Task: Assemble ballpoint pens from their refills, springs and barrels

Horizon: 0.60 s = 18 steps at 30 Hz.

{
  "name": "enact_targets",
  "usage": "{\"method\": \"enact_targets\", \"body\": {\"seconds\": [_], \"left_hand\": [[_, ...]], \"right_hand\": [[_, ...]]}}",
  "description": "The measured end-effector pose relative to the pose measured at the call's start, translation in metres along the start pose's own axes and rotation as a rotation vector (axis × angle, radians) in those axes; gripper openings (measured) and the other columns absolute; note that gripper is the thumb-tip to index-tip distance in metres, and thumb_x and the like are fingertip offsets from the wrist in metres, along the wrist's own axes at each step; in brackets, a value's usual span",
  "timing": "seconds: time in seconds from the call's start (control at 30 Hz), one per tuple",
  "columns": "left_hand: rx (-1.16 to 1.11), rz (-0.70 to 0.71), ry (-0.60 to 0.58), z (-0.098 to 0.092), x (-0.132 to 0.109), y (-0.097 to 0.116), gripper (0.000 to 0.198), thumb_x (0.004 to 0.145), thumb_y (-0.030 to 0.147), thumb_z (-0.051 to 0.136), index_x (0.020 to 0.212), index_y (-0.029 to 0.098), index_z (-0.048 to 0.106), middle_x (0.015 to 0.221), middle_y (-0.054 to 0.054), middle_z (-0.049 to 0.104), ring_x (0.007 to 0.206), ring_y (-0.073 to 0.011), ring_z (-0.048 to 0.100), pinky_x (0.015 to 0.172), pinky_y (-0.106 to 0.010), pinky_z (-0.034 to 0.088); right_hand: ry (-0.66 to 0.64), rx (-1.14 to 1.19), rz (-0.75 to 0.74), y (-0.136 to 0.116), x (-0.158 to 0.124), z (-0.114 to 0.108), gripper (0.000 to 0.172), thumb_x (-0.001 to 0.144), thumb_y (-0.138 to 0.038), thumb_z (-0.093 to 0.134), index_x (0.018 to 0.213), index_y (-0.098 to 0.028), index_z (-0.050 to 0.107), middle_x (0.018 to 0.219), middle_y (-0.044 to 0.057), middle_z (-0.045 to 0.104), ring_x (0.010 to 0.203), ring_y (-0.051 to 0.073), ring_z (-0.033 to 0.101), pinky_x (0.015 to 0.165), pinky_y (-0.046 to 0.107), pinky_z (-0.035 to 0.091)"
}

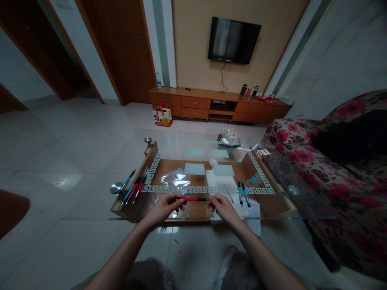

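- My left hand [167,205] pinches the red end of a slim red-and-black pen [192,199]; my right hand [222,205] pinches its black end.
- I have it level over the near side of a glass-topped wooden table [196,189].
- To my right lie two blue-and-black pens [246,196]; at my left, several blue, red and black pens [131,191].
- Ahead are a crumpled clear plastic bag [177,177] and white paper [217,183].
- Print on the red-and-white card [264,152] and the red-handled carrier bag [163,117] is too small to read.
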State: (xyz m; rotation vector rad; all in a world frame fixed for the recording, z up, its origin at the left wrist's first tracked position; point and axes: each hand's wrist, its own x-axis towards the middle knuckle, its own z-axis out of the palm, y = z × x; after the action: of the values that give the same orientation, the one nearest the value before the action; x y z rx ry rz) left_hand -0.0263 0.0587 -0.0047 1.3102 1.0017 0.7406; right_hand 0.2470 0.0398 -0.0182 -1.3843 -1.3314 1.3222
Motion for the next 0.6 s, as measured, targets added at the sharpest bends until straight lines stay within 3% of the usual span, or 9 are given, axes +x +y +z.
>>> {"method": "enact_targets", "body": {"seconds": [0.4, 0.6], "left_hand": [[0.05, 0.003, -0.079, 0.001, -0.002, 0.005, 0.043, 0.087, 0.048, 0.063, 0.114, 0.014, 0.069, 0.095, -0.011, 0.074, 0.08, -0.0204, 0.069, 0.07, -0.03, 0.053], [0.034, -0.021, -0.068, -0.001, -0.002, 0.005, 0.044, 0.087, 0.051, 0.062, 0.11, 0.014, 0.069, 0.095, -0.011, 0.073, 0.078, -0.0196, 0.068, 0.065, -0.027, 0.051]], "right_hand": [[0.085, 0.055, 0.043, -0.02, -0.006, -0.001, 0.034, 0.075, -0.048, 0.069, 0.084, -0.016, 0.071, 0.07, 0.003, 0.065, 0.061, 0.014, 0.054, 0.053, 0.024, 0.041], [0.127, 0.059, 0.046, -0.017, -0.004, -0.003, 0.032, 0.074, -0.045, 0.07, 0.086, -0.016, 0.072, 0.071, 0.004, 0.066, 0.062, 0.016, 0.056, 0.053, 0.026, 0.042]]}}
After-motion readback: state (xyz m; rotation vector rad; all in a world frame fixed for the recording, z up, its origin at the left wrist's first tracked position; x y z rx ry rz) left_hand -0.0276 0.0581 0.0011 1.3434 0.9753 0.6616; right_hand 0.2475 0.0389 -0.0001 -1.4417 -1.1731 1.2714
